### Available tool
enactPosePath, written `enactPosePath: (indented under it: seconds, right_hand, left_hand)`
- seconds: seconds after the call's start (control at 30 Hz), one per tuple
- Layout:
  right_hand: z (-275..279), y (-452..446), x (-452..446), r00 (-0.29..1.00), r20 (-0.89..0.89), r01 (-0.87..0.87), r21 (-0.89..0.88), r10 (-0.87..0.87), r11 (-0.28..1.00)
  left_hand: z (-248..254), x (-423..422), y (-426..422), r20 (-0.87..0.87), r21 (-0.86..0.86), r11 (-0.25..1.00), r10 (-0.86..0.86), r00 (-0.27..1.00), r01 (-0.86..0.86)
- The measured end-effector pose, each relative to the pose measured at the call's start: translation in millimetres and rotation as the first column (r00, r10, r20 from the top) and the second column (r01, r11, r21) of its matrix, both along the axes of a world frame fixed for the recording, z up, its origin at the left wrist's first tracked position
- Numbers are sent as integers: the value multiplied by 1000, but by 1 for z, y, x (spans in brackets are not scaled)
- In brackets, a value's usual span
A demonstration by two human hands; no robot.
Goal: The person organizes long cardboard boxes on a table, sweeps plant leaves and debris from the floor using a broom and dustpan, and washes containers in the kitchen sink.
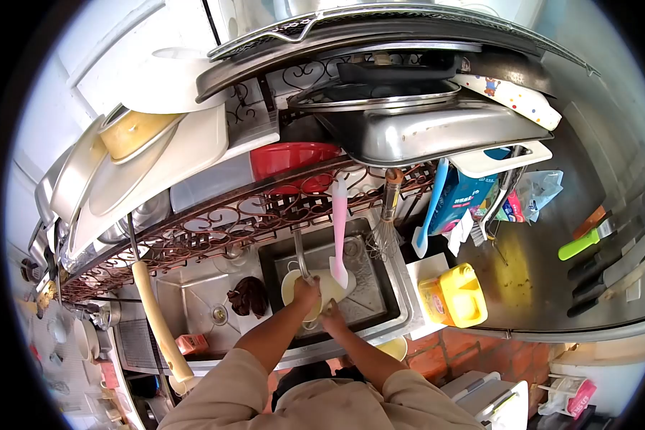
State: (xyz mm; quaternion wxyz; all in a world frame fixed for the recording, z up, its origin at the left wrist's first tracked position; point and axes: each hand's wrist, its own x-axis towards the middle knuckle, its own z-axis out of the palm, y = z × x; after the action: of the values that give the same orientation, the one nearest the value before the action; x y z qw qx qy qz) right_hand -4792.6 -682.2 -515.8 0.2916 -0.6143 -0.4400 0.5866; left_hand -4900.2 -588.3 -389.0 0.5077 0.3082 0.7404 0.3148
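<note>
A pale cream, rounded container (331, 287) is held tilted over the right sink basin (372, 307), below the faucet (299, 251). My right hand (331, 320) grips the container's near edge. My left hand (307, 292) is closed at the container's left part, just under the spout; what its fingers hold, if anything, is hidden. A pink spatula (339, 229) hangs from the rack in front of the container, its head overlapping it in view. To the left, a dark, crumpled item (249, 297) lies by the divider between the basins.
Overhead, a scrolled metal rack (279, 209) carries trays, pans and a red bowl (287, 161). A whisk (388, 229) and a blue spatula (431, 208) hang from it. A yellow tub (459, 295) stands right of the sink; several knives (616, 272) line the right wall.
</note>
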Motion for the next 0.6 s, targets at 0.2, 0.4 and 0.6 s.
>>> enactPosePath:
  seconds: [0.2, 0.4, 0.6]
  right_hand:
    - [92, 3, -2, 991, 113, 65, 104, -77, 992]
    - [98, 6, 10, 940, 311, 58, 262, -141, 963]
    - [88, -1, 7, 957, 289, -106, 281, 21, 954]
  left_hand:
    - [30, 19, -18, 18, -56, 869, -492, 870, 492]
    - [-40, 21, -7, -331, -69, 967, -255, 909, 246]
    - [27, 32, -40, -372, 104, 928, -298, 879, 359]
